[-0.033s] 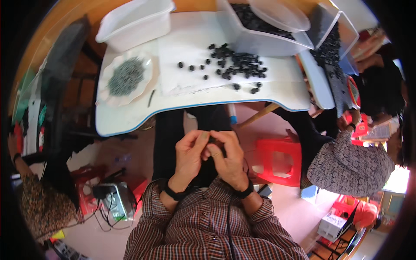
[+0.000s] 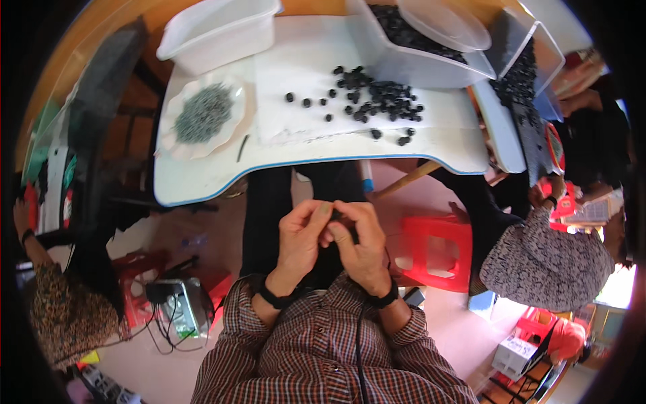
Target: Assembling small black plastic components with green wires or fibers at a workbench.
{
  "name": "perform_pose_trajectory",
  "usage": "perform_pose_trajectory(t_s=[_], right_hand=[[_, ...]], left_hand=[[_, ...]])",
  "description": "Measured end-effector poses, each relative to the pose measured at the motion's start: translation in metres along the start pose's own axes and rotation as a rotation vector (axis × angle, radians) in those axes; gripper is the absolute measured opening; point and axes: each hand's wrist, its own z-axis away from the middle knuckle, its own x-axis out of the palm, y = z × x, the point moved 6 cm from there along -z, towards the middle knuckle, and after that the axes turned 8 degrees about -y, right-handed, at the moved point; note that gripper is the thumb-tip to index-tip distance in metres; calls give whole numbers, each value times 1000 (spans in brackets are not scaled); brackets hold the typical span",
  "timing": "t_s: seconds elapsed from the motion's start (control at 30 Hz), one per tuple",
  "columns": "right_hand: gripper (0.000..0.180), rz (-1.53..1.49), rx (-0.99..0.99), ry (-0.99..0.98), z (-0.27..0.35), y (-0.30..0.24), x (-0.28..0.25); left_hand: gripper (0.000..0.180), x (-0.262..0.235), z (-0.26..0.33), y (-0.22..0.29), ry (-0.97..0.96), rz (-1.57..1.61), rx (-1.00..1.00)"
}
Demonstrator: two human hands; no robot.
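Both hands, left hand [image 2: 301,244] and right hand [image 2: 361,248], pinch one small black rounded piece [image 2: 336,217] over the lap; many loose black pieces [image 2: 380,101] remain on the white desk [image 2: 289,168].

Plaid shirt sleeves [image 2: 269,350], red-brown check; black wristbands [image 2: 272,298] both wrists.

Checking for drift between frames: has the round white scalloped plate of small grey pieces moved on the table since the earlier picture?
No. The white scalloped plate sits at the same spot beside the empty white plastic tub, near the white table's left edge.
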Motion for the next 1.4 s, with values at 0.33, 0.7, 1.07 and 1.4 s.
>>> perform_pose_trajectory(t_s=[0.33, 0.7, 1.07, 1.4], right_hand=[[22, -41, -21, 7, -2, -2, 4], [21, -220, 74, 8, 2, 9, 3], [23, -279, 128, 60, 6, 11, -5], [24, -367, 216, 73, 6, 14, -7]], left_hand=[[21, -3, 4, 5, -34, 33, 17], [26, -3, 5, 5, -87, 102, -8], [24, -1, 4, 11, -125, 132, 31], [19, 3, 7, 20, -122, -110, 86]])
